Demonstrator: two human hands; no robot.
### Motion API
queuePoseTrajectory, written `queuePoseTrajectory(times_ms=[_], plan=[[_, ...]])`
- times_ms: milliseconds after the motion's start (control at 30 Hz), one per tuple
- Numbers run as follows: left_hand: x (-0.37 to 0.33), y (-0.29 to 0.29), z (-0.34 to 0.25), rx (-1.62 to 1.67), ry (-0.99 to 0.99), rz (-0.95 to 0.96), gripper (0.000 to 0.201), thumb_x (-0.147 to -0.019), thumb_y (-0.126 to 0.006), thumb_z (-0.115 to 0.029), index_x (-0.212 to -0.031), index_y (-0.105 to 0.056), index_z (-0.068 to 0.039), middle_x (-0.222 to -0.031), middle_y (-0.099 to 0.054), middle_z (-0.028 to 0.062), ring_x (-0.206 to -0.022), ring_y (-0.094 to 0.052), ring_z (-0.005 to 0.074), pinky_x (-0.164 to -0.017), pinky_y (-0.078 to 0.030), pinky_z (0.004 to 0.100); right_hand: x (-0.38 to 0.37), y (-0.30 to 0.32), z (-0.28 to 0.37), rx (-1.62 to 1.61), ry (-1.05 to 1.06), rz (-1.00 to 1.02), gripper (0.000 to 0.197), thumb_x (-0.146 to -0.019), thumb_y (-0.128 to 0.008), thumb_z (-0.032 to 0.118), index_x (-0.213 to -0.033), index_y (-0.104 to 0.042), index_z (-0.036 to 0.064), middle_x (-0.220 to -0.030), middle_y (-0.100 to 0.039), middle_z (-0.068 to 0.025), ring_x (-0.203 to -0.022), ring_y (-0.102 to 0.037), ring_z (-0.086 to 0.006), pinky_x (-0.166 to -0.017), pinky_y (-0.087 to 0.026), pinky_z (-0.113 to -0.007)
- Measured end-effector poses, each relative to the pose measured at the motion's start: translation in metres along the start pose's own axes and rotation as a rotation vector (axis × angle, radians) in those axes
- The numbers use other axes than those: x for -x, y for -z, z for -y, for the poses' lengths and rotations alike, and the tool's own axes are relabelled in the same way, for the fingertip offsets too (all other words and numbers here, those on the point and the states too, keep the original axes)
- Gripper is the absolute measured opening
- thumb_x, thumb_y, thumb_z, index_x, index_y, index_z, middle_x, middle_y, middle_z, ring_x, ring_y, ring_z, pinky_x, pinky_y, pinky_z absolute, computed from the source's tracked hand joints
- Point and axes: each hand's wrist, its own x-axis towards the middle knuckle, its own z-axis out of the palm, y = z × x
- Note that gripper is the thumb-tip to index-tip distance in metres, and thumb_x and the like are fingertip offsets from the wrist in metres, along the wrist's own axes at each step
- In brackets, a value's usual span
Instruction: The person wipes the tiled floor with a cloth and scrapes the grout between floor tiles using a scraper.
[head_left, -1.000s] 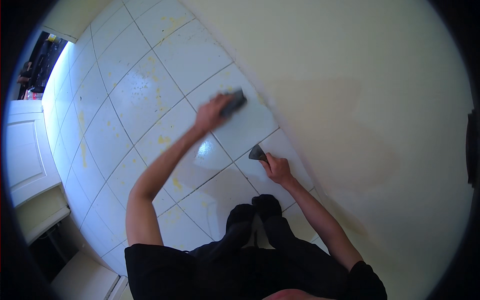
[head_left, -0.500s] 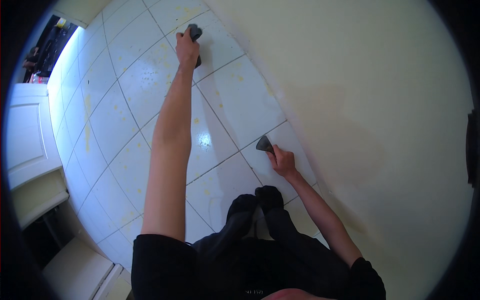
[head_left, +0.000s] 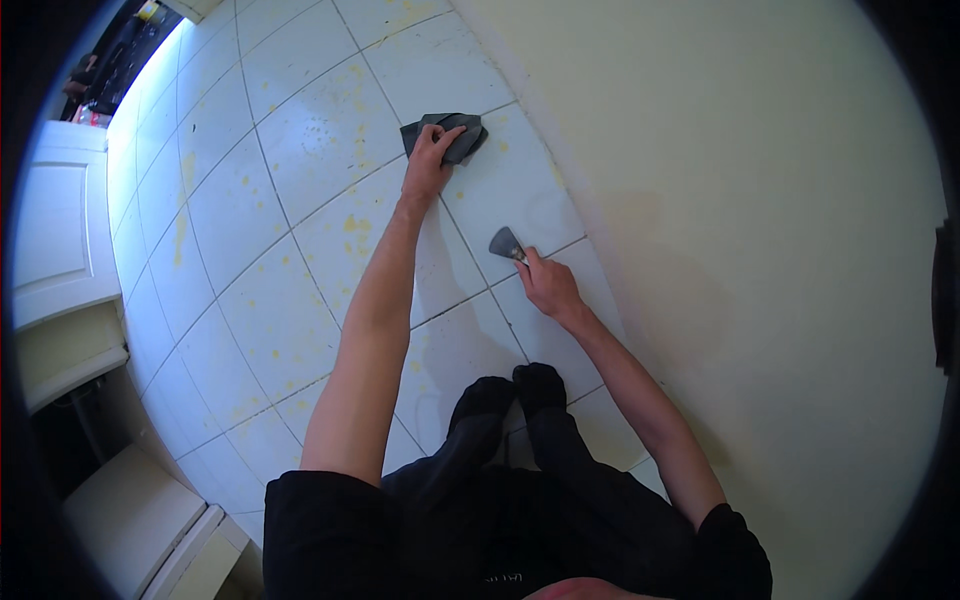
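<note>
My left hand (head_left: 428, 175) reaches far forward, its fingers closed on a dark grey cloth (head_left: 464, 148). The cloth is partly spread out, with folds around my fingertips; whether it touches the floor I cannot tell. Nearer to me and to the right, my right hand (head_left: 552, 286) grips a scraper (head_left: 507, 243) by its handle, which the fingers mostly cover. The scraper's wide, flared blade points forward and left over the tiles. Yellow spots (head_left: 357, 228) dot the white tiled floor (head_left: 275, 345), mostly left of the cloth.
A cream wall (head_left: 740, 250) runs along the right side, close to my right arm. My feet in black socks (head_left: 540, 388) stand on the tiles in front of me. At the left are a white cabinet door (head_left: 62, 225) and an open dark compartment (head_left: 90, 425).
My left hand has come nearer and to the right, and the bunched cloth is now spread wider. My right hand has moved slightly forward and left with the scraper.
</note>
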Motion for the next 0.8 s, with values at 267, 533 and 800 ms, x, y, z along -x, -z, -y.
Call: queuePoseTrajectory(times_ms=[267,533,800], plan=[[-0.002,0.002,0.012,0.207,0.122,-0.159,0.063,-0.073,-0.052,0.01,-0.132,-0.057,-0.011,-0.12,-0.053,0.0178,-0.112,-0.056,0.0396,-0.096,-0.048,0.0436,-0.073,-0.002,0.055,0.127,-0.079,0.107,0.035,-0.102,-0.049,0.027,-0.092,-0.061,-0.0048,-0.08,-0.069,-0.0227,-0.076,-0.07,-0.0401,-0.068,-0.056,-0.05],[-0.003,-0.001,0.012,0.185,0.165,-0.315,0.059,-0.074,-0.05,0.009,-0.131,-0.051,-0.006,-0.122,-0.051,0.0204,-0.114,-0.053,0.0442,-0.099,-0.046,0.0459,-0.086,-0.005,0.075,0.045,-0.219,0.194,0.033,-0.102,-0.048,0.021,-0.094,-0.066,-0.0062,-0.101,-0.068,-0.0265,-0.093,-0.068,-0.041,-0.083,-0.054,-0.048],[-0.003,0.0,0.011,0.153,0.126,-0.239,0.058,-0.074,-0.051,0.008,-0.129,-0.05,-0.006,-0.122,-0.051,0.0204,-0.114,-0.053,0.0448,-0.097,-0.048,0.0473,-0.099,-0.005,0.076,0.054,-0.197,0.261,0.026,-0.095,-0.052,0.013,-0.094,-0.072,-0.0025,-0.102,-0.07,-0.0246,-0.094,-0.069,-0.0407,-0.084,-0.055,-0.047]])
